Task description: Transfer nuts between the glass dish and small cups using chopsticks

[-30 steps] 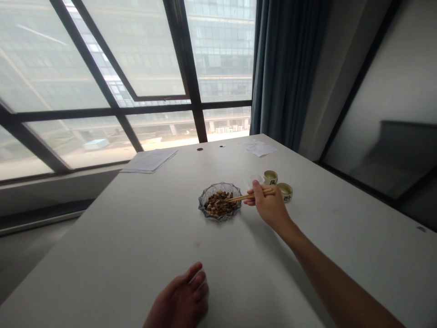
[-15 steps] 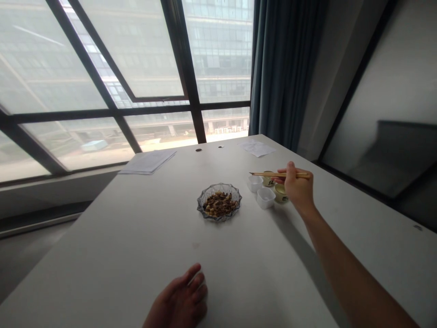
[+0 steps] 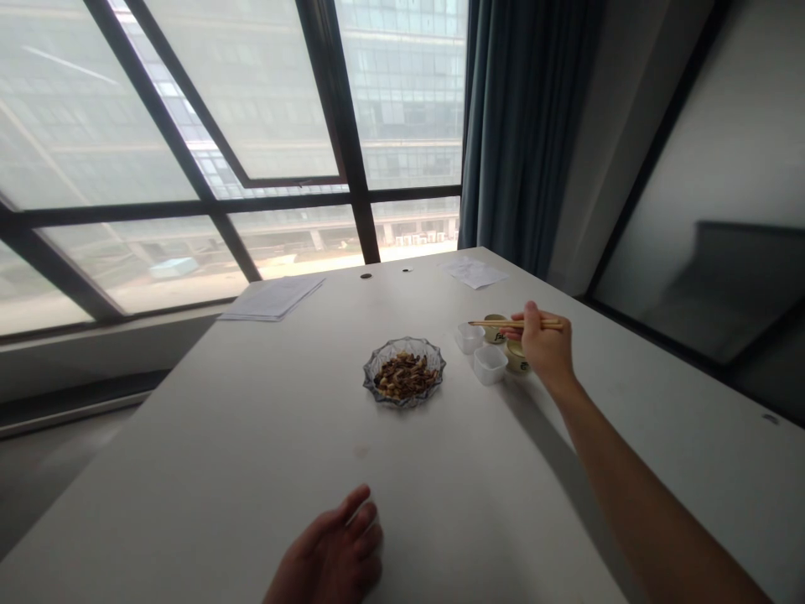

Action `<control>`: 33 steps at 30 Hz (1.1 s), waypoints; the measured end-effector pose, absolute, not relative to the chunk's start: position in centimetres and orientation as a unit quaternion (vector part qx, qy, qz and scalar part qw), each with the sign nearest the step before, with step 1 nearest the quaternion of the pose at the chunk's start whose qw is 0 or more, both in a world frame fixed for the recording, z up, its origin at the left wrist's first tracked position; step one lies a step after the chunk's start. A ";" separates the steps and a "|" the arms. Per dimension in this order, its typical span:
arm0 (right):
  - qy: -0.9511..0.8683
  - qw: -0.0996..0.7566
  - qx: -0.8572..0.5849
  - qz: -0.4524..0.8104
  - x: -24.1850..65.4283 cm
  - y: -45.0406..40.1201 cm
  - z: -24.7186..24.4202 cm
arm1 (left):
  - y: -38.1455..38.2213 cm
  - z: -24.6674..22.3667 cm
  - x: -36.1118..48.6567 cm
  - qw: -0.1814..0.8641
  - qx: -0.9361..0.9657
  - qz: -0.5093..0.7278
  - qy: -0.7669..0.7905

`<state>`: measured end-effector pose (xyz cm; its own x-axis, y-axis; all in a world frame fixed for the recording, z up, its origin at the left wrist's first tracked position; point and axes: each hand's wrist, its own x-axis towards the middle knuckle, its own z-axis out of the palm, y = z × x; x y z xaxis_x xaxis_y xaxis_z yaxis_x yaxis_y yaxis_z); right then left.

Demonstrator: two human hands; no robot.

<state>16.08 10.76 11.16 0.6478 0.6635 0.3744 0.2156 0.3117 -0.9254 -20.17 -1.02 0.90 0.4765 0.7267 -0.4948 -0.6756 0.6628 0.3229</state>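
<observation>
My right hand holds a pair of wooden chopsticks, their tips over the far white square cup. A second white cup stands nearer to me. Beside them are two yellowish-green cups with dark markings, one farther and one nearer, partly behind my right hand. A faceted glass bowl holds a heap of brown and yellowish pieces. My left hand rests at the front of the table, palm turned up, fingers loosely bent and holding nothing.
The white table reaches toward the windows. Papers lie at its far left, and a crumpled sheet lies at the far right. A dark blue curtain hangs behind the far right corner.
The chopstick tips have shifted slightly right and down over the far white cup, and my right hand has moved a little with them. My left hand has stayed in place.
</observation>
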 end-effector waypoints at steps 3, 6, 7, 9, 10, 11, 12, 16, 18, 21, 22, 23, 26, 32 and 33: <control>-0.399 0.709 -0.561 0.153 16.1 10.8 11.1 | -1.0 0.9 -20.2 0.860 0.036 0.406 0.306; -0.407 0.708 -0.558 0.149 16.1 10.8 11.1 | -1.0 1.0 -20.2 0.858 0.038 0.409 0.307; -0.407 0.708 -0.558 0.150 16.1 10.8 11.1 | -1.0 1.0 -20.2 0.858 0.040 0.410 0.308; -0.404 0.709 -0.559 0.150 16.0 10.7 11.2 | -1.1 1.1 -20.1 0.856 0.044 0.410 0.311; -0.403 0.709 -0.558 0.151 15.9 10.6 11.3 | -1.1 1.1 -20.1 0.855 0.046 0.410 0.314; -0.403 0.711 -0.556 0.153 15.8 10.6 11.4 | -1.1 1.1 -20.1 0.855 0.047 0.409 0.316; -0.405 0.712 -0.552 0.155 15.6 10.5 11.5 | -1.1 1.1 -20.1 0.855 0.047 0.408 0.317; -0.420 0.715 -0.526 0.189 14.1 10.1 11.8 | -1.0 0.9 -20.3 0.861 0.036 0.407 0.304; -0.437 0.705 -0.516 0.217 12.9 9.9 11.8 | -1.0 0.8 -20.3 0.863 0.032 0.406 0.297; -0.476 0.670 -0.510 0.253 11.1 9.4 11.6 | -1.0 0.7 -20.3 0.864 0.030 0.406 0.298; -0.491 0.657 -0.510 0.260 10.6 9.3 11.5 | -1.0 0.7 -20.3 0.863 0.029 0.407 0.298; -0.507 0.642 -0.510 0.265 10.2 9.2 11.2 | -1.0 0.8 -20.3 0.862 0.029 0.409 0.298; -0.546 0.604 -0.512 0.274 9.5 9.2 10.4 | -1.1 0.8 -20.3 0.862 0.030 0.411 0.294; -0.583 0.566 -0.517 0.270 9.4 9.6 8.9 | -1.0 0.5 -20.4 0.871 0.028 0.407 0.275; -0.586 0.563 -0.516 0.270 9.4 9.7 8.7 | -1.0 0.5 -20.4 0.871 0.029 0.407 0.272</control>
<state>9.39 9.70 8.67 0.1679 0.9090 0.3815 0.3009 0.3212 -0.8979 -20.44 -1.00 0.48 0.5203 0.7256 -0.4503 -0.6937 0.6667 0.2727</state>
